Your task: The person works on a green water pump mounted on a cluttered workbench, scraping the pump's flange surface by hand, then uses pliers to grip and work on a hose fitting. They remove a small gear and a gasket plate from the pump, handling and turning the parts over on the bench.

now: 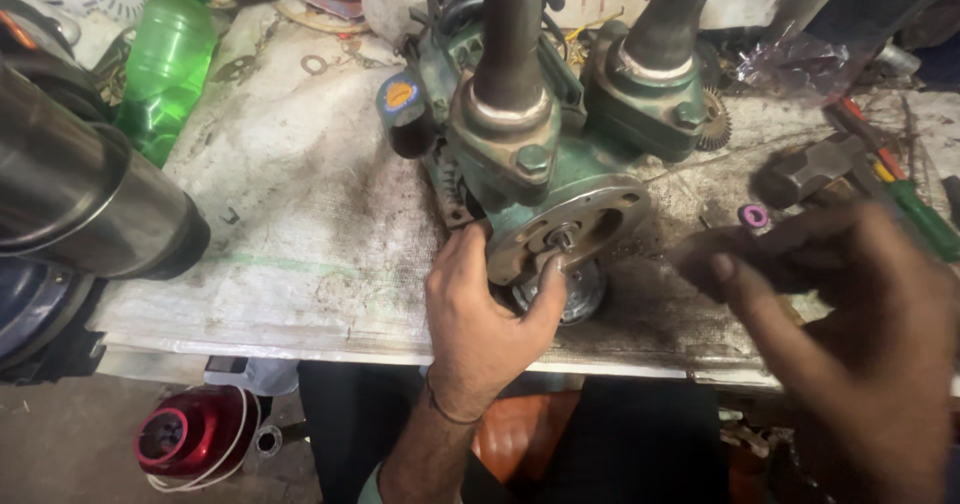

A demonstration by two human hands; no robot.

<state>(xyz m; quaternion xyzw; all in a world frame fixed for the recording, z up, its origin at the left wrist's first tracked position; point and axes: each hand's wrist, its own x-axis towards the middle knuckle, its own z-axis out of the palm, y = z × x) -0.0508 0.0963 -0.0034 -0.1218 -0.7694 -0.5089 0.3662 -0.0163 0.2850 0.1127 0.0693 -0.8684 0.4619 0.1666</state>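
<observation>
Cluttered bench (300,264), sacking-covered: green pump (560,164) lying near front edge. Left hand (480,314) gripping round flange (565,229), thumb at shaft; right hand (860,324) blurred, fingers spread, apparently empty. Likely steadying; next calling for firm hold.

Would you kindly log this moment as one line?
left hand: gripping pump flange | right hand: blurred, empty, beside pump | bench: cloth-covered

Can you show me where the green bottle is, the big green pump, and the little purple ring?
green bottle (160,59): head view, on the middle of its body.
green pump (570,164): head view, on its green housing.
purple ring (753,216): head view, on the ring's rim.
</observation>
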